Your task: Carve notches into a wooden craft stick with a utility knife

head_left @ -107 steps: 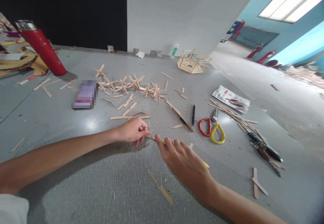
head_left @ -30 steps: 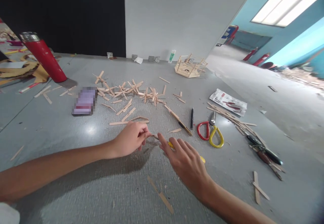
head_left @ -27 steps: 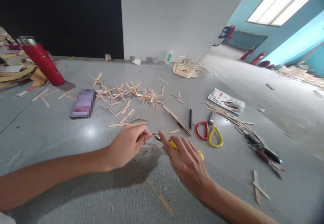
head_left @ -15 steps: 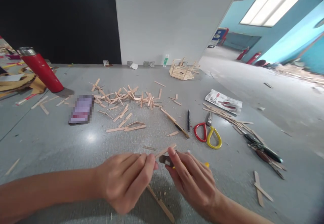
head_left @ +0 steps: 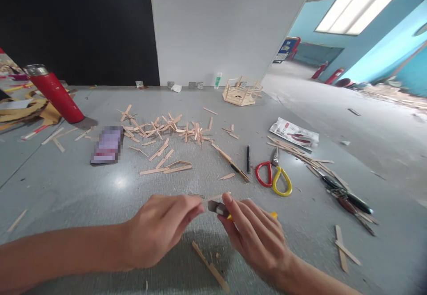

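My left hand [head_left: 162,226] is closed, pinching the left end of a thin wooden craft stick [head_left: 217,196] between thumb and fingers. My right hand [head_left: 255,237] is wrapped round a utility knife [head_left: 221,209] with a metal head and a yellow body, its blade pointing left toward my left fingers. The blade lies right by the stick; whether it touches the wood I cannot tell. Below, on the grey tabletop [head_left: 180,264], lies another craft stick [head_left: 210,266] with a ragged edge, small shavings beside it.
Loose sticks and star-shaped stick pieces [head_left: 170,123] spread across the middle. Red-and-yellow-handled scissors [head_left: 274,177], a black pen [head_left: 248,159], pliers [head_left: 347,195] and a white packet [head_left: 294,133] are on the right. A phone [head_left: 107,145] and red flask [head_left: 55,94] stand left; a wooden frame model [head_left: 240,94] is behind.
My left hand has turned, its knuckles now flatter and its wrist higher. The stick lies more level, with less of it showing. The knife has shifted slightly left.
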Motion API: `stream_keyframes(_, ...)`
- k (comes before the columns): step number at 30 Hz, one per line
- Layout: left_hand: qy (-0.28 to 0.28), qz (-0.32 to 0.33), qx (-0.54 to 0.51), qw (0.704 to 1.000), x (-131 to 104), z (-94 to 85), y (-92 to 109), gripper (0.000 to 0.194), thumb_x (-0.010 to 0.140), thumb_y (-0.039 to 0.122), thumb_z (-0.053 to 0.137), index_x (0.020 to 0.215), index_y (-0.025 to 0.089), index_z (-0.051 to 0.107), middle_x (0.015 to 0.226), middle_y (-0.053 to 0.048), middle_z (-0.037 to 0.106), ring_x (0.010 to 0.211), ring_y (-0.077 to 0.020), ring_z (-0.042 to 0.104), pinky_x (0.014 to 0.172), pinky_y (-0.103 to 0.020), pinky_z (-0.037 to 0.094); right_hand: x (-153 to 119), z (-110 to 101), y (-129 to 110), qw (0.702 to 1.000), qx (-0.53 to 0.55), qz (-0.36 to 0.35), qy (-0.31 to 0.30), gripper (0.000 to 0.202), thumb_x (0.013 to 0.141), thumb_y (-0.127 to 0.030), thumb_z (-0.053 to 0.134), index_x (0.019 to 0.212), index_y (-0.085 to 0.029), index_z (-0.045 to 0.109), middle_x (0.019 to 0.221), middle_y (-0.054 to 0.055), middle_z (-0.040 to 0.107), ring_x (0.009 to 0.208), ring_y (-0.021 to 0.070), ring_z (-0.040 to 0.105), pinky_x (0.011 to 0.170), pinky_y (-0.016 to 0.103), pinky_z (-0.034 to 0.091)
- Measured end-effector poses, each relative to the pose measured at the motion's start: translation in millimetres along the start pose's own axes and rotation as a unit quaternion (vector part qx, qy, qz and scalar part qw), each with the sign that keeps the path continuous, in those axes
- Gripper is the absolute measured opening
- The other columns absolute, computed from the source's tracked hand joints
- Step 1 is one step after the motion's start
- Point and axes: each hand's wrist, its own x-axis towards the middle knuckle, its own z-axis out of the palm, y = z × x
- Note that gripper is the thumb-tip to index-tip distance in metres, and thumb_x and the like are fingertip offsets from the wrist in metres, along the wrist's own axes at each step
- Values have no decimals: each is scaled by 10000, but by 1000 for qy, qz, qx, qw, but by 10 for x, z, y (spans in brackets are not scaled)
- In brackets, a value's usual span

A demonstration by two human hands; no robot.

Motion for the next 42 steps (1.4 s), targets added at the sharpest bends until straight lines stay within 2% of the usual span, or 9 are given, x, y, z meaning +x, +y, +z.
stream_keyframes(2, -37, -123, -62, 990, 29, 7, -21, 175, 1035, 253, 434, 957, 196, 580, 617, 60, 613, 503, -68, 573, 501, -166, 452, 25, 10, 4, 1000, 0, 10, -15, 729, 878, -37, 616, 1522, 3, 276, 893, 128, 745, 687, 188, 639, 608, 317, 516)
stream_keyframes(3, -53, -162, -89, 981, 44, 9, -30, 191, 1035, 265, 430, 926, 197, 573, 614, 61, 600, 505, -66, 562, 505, -166, 438, 32, 15, 6, 1000, 0, 13, -22, 728, 882, -41, 616, 1523, 1, 273, 906, 130, 746, 695, 189, 643, 612, 317, 516)
stream_keyframes(8, -118, -275, -208, 931, 135, -19, -58, 287, 1029, 318, 416, 815, 188, 558, 580, 52, 586, 479, -63, 535, 503, -168, 416, -5, 40, 15, 998, 20, 30, -43, 661, 912, -54, 574, 1517, -36, 307, 983, 134, 749, 763, 200, 675, 645, 317, 532)
stream_keyframes(13, -100, -359, -317, 872, 213, -71, -30, 317, 1013, 420, 441, 818, 186, 528, 598, 36, 607, 453, -69, 551, 437, -162, 405, -43, 70, 43, 994, 32, 100, -1, 544, 928, -59, 536, 1455, -104, 409, 945, 91, 747, 781, 169, 700, 669, 264, 548)
stream_keyframes(17, -82, -372, -357, 853, 212, -121, 37, 306, 1011, 466, 431, 890, 195, 510, 588, 42, 595, 443, -73, 545, 406, -154, 385, -40, 115, 92, 992, 31, 124, -3, 480, 931, -81, 543, 1400, -134, 453, 991, 89, 748, 822, 158, 720, 712, 244, 569)
stream_keyframes(22, -73, -355, -363, 859, 180, -164, 103, 291, 1010, 454, 440, 905, 194, 517, 588, 33, 594, 453, -78, 546, 418, -157, 404, -42, 160, 124, 989, 45, 138, -41, 417, 953, -123, 519, 1367, -135, 467, 935, 82, 747, 780, 159, 725, 677, 243, 577)
stream_keyframes(36, -75, -349, -347, 867, 180, -170, 105, 277, 1011, 442, 438, 913, 195, 513, 601, 36, 591, 466, -79, 545, 434, -164, 417, -2, 173, 138, 987, 75, 125, -66, 276, 968, -105, 483, 1241, -124, 519, 891, 75, 734, 707, 143, 694, 643, 240, 559)
stream_keyframes(39, -97, -352, -348, 863, 201, -136, 35, 279, 1012, 441, 428, 919, 191, 508, 609, 34, 595, 470, -81, 553, 430, -164, 415, -27, 167, 151, 988, 66, 123, -67, 296, 979, -95, 445, 1258, -144, 532, 910, 74, 743, 719, 138, 703, 635, 223, 556)
stream_keyframes(42, -181, -369, -355, 840, 244, -48, -156, 265, 1002, 431, 427, 986, 184, 523, 650, 21, 614, 471, -103, 572, 392, -180, 421, -62, 152, 168, 987, 62, 125, -84, 322, 983, -84, 410, 1270, -155, 537, 930, 71, 744, 748, 136, 710, 639, 213, 549)
